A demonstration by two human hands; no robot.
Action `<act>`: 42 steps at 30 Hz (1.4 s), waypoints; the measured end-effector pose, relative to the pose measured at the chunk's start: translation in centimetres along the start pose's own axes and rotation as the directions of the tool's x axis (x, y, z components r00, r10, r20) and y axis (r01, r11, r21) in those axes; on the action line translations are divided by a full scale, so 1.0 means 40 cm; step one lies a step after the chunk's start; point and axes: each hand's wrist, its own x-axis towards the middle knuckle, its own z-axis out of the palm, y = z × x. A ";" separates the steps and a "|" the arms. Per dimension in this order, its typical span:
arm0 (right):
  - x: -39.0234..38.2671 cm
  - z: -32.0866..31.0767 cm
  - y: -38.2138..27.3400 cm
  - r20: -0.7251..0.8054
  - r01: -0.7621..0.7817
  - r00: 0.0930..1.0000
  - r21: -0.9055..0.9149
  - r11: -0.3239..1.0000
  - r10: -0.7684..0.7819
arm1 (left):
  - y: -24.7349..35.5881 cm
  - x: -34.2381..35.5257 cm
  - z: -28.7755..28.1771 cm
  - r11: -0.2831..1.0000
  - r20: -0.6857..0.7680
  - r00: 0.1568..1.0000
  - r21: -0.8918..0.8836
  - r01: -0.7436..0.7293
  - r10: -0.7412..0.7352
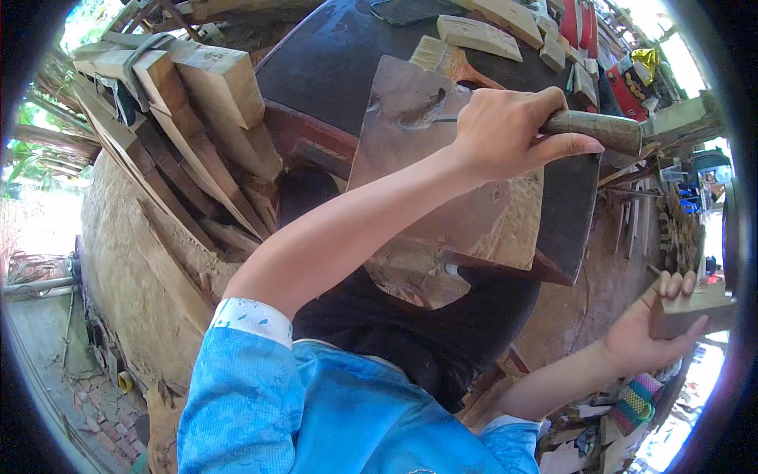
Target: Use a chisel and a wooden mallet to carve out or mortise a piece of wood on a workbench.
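My left hand (509, 130) is wrapped round a chisel with a thick wooden handle (600, 131). Its thin metal blade (444, 118) points left, with the tip at a small carved hollow (422, 112) in a brown wooden board (442, 201). The board lies tilted across the near edge of the dark table (324, 67). Out to the right, away from the board, my right hand (643, 332) grips a squared wooden block (693, 310). The block's far end runs into the picture's dark rim, so whether it has a handle is hidden.
A wide-bristled brush (442, 59) lies just behind the board. Beyond it are a pale wood piece (479, 36) and several offcuts. Thick timber beams (209, 79) lean at the left. A striped woven item (636, 403) sits low at the right, below my right forearm.
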 end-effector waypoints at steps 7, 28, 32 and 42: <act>-0.091 0.018 0.051 0.004 -0.500 0.842 -0.366 0.785 0.539 | -0.014 -0.001 -0.012 0.999 -0.022 0.999 -0.027 0.023 -0.024; -0.117 0.061 0.132 0.033 -0.217 0.970 -0.342 0.914 0.243 | -0.012 -0.013 -0.007 1.000 0.053 0.999 0.009 0.012 -0.012; -0.123 0.024 0.075 0.004 -0.506 0.855 -0.213 0.836 0.519 | -0.018 -0.013 -0.014 0.998 0.063 0.998 0.059 0.017 -0.020; -0.162 0.051 0.112 -0.049 -0.377 0.921 -0.373 0.848 0.387 | -0.020 -0.029 -0.006 0.995 0.140 0.990 0.095 0.001 -0.015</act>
